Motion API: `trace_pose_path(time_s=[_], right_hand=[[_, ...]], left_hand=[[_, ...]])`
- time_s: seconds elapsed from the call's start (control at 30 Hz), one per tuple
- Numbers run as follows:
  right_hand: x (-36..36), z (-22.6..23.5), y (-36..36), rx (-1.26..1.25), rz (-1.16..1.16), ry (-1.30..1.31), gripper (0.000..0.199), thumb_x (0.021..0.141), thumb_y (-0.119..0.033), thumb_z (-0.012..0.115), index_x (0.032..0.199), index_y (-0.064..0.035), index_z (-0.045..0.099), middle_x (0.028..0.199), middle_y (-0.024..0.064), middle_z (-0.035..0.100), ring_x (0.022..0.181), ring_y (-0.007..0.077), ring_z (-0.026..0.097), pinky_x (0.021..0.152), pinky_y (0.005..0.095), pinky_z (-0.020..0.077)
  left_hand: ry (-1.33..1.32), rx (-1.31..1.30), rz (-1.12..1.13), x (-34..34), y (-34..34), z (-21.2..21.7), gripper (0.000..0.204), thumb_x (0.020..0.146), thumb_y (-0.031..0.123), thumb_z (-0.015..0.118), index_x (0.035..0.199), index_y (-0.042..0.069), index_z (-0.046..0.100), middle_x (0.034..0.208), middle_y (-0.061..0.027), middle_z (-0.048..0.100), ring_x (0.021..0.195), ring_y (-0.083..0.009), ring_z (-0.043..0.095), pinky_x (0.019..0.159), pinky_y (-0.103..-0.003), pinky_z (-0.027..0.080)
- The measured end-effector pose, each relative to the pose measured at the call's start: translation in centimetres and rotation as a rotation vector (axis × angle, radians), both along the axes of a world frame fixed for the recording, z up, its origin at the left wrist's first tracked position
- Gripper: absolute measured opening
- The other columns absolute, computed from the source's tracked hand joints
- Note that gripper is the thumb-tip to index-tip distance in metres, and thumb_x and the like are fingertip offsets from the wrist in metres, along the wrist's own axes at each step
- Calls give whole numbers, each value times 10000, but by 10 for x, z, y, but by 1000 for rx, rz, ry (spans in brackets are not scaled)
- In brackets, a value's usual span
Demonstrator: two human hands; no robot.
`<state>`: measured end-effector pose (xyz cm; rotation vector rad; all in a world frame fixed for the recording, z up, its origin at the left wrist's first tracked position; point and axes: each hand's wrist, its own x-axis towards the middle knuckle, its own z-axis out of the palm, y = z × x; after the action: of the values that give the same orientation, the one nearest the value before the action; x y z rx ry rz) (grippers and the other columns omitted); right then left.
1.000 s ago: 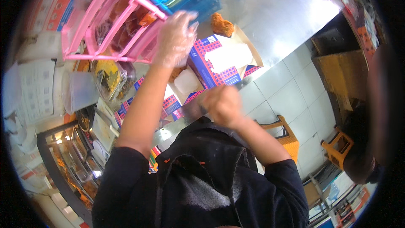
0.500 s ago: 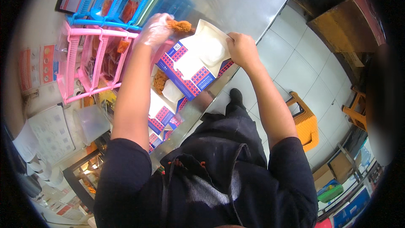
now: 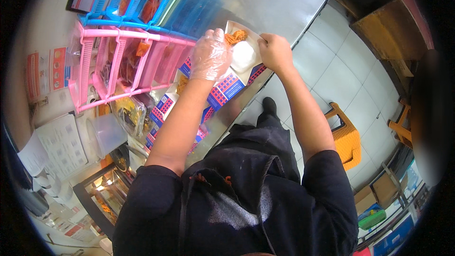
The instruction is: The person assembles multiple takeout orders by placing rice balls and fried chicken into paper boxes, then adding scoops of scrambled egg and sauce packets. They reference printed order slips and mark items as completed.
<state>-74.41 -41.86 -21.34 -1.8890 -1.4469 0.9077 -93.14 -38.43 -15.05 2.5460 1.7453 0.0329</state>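
Note:
A clear plastic glove covers my left hand (image 3: pixel 212 58). Its fingers are closed on one end of a crisp brown piece of fried chicken (image 3: pixel 236 37), which is inside the far end of an open paper food box (image 3: pixel 225 90). The box is white within, with a blue and pink pattern outside. Beside the chicken lies a rounded white packet (image 3: pixel 244 56); what it holds is hidden. My bare right hand (image 3: pixel 276 53) pinches the box's right rim. Partly under my left forearm, a second patterned box (image 3: pixel 163 105) sits with another chicken piece (image 3: pixel 182 84).
Pink baskets (image 3: pixel 118 61) and blue baskets (image 3: pixel 142 4) with packets line the left of the metal counter (image 3: pixel 279 0). A clear plastic tub (image 3: pixel 105 135) and a glass-fronted food case (image 3: pixel 102 192) are nearer on the left. An orange stool (image 3: pixel 346 144) stands on the tiled floor.
My left hand has moved right with the fried chicken, from beside the box to inside it, next to the white packet. My right hand keeps its hold on the rim.

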Motion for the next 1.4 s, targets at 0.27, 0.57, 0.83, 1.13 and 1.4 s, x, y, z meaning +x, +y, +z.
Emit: trace_pose_path(time_s=[0.27,0.57,0.83,1.13,1.4], right_hand=[[-6,2,2,-53,-16,-51,271,925,-265,564,1012,-106,765,963,214,714,937,419,676,833,512,534],[-2,-15,0,-65,6,29,336,951,-324,592,1130,-98,763,964,168,754,897,330,719,822,434,552],[0,-32,-17,138,58,170,337,988,-215,557,1214,-20,714,1033,188,753,912,307,726,843,396,546],[-36,-10,15,164,299,63,336,1026,-185,525,1218,41,684,1126,194,724,1026,288,683,920,376,509],[-233,105,-118,622,1000,260,388,842,-49,729,1214,12,639,1184,207,646,1113,389,614,983,456,480]], left_hand=[[-2,-156,-23,-9,1,19,393,854,419,694,941,36,674,918,-208,709,921,-389,686,835,-487,532],[-263,27,80,-32,5,4,437,854,449,761,985,37,698,968,-193,702,908,-401,675,800,-470,536],[-1146,269,338,-114,-34,57,544,987,581,589,1009,53,717,1020,-160,749,956,-253,719,852,-368,547],[-1633,423,535,-235,-153,94,1256,711,1044,189,1458,76,475,1298,-156,671,1244,-259,570,1068,-536,359],[-1923,716,645,-248,-256,84,1400,580,973,589,1542,455,-286,1703,-45,-229,1504,-529,183,1169,-737,134]])
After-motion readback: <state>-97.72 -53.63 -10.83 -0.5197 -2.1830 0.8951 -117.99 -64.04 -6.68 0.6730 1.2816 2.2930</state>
